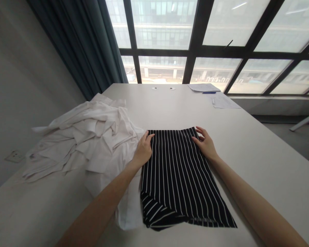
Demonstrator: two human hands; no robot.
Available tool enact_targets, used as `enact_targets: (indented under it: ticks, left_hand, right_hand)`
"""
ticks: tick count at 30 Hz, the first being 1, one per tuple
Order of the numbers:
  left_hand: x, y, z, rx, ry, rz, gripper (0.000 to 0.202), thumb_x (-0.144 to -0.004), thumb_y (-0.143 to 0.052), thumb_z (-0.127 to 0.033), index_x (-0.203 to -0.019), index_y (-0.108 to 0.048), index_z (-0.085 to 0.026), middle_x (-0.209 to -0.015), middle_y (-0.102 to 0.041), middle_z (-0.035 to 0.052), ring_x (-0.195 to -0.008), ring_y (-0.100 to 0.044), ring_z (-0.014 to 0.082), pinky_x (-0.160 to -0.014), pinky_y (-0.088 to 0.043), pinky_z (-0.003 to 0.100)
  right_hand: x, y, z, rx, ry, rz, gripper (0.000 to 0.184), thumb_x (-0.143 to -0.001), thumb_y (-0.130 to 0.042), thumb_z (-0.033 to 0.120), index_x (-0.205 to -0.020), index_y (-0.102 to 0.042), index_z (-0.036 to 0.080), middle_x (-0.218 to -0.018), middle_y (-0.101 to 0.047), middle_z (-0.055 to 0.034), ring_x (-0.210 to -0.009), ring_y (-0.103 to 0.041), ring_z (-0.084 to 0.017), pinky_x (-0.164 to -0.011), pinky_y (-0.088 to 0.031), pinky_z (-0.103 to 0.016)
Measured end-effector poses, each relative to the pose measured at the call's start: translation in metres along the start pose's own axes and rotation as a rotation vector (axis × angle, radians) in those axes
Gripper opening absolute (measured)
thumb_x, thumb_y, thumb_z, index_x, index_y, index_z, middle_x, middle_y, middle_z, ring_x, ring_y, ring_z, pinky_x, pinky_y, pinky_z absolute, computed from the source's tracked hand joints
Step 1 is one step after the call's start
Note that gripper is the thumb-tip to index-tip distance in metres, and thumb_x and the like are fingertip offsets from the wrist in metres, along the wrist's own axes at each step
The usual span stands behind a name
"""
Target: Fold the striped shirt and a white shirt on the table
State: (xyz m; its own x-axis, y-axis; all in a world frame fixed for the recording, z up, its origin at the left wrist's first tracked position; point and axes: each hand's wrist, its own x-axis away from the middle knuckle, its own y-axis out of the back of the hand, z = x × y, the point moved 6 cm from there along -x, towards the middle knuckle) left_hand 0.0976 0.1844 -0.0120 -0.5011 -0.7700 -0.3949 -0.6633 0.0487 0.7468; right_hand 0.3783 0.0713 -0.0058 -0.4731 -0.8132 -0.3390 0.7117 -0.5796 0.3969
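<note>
Pinching striped cloth near 2 far corners with left hand and right hand half closed, apparently to hold that edge straight.

A rectangular black cloth has thin white lengthwise stripes; the rumpled fabric pile and flat counter are plain white, the draped curtain dark blue-grey.

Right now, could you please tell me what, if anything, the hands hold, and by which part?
The striped black cloth, near its two far corners: the left hand at one, the right hand at the other.
</note>
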Motion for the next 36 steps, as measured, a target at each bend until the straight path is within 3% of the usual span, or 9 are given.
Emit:
enact_targets:
  ticks: [6, 12, 20, 29, 36]
  left_hand:
    - [-0.002, 0.004, 0.002, 0.042, 0.034, -0.052, 0.049, -0.081, -0.038, 0.000, -0.126, -0.052, -0.016, -0.139, -0.046, 0.0137, -0.136, -0.042, 0.0253, -0.116, -0.034, 0.047]
    - [-0.003, 0.011, 0.002, 0.056, 0.071, -0.124, 0.037, -0.083, -0.046, -0.005, -0.117, -0.054, -0.017, -0.110, -0.054, 0.0100, -0.109, -0.056, 0.0224, -0.104, -0.045, 0.043]
    - [-0.004, 0.015, 0.005, 0.076, 0.098, -0.135, 0.024, -0.086, -0.049, -0.011, -0.107, -0.057, -0.019, -0.083, -0.054, 0.0017, -0.084, -0.057, 0.0190, -0.088, -0.051, 0.038]
    - [-0.005, 0.016, 0.002, 0.065, 0.074, -0.143, 0.032, -0.084, -0.040, -0.003, -0.106, -0.057, -0.020, -0.100, -0.061, 0.0072, -0.102, -0.058, 0.0226, -0.095, -0.048, 0.041]
    - [-0.003, 0.011, 0.003, 0.028, 0.057, -0.100, 0.030, -0.086, -0.041, -0.005, -0.105, -0.058, -0.019, -0.097, -0.057, 0.0078, -0.099, -0.057, 0.0241, -0.095, -0.048, 0.045]
  right_hand:
    - [-0.002, 0.001, -0.009, -0.081, -0.103, 0.016, 0.061, -0.078, -0.067, 0.049, -0.131, -0.052, 0.024, -0.131, -0.060, -0.0146, -0.098, -0.067, -0.026, -0.088, -0.054, -0.047]
    - [-0.003, 0.002, -0.008, -0.096, -0.090, -0.001, 0.053, -0.080, -0.066, 0.047, -0.125, -0.056, 0.021, -0.128, -0.062, -0.0142, -0.109, -0.063, -0.027, -0.097, -0.049, -0.049]
    - [-0.003, 0.002, -0.005, -0.086, -0.067, 0.003, 0.044, -0.082, -0.064, 0.044, -0.120, -0.059, 0.023, -0.125, -0.063, -0.0109, -0.106, -0.064, -0.025, -0.096, -0.050, -0.048]
    - [-0.002, 0.002, -0.004, -0.029, -0.064, -0.010, 0.040, -0.085, -0.059, 0.043, -0.119, -0.059, 0.023, -0.125, -0.064, -0.0111, -0.097, -0.067, -0.025, -0.090, -0.053, -0.047]
    - [-0.001, 0.002, -0.004, 0.018, -0.054, -0.014, 0.038, -0.084, -0.056, 0.039, -0.118, -0.059, 0.023, -0.119, -0.067, -0.0100, -0.077, -0.068, -0.021, -0.075, -0.057, -0.042]
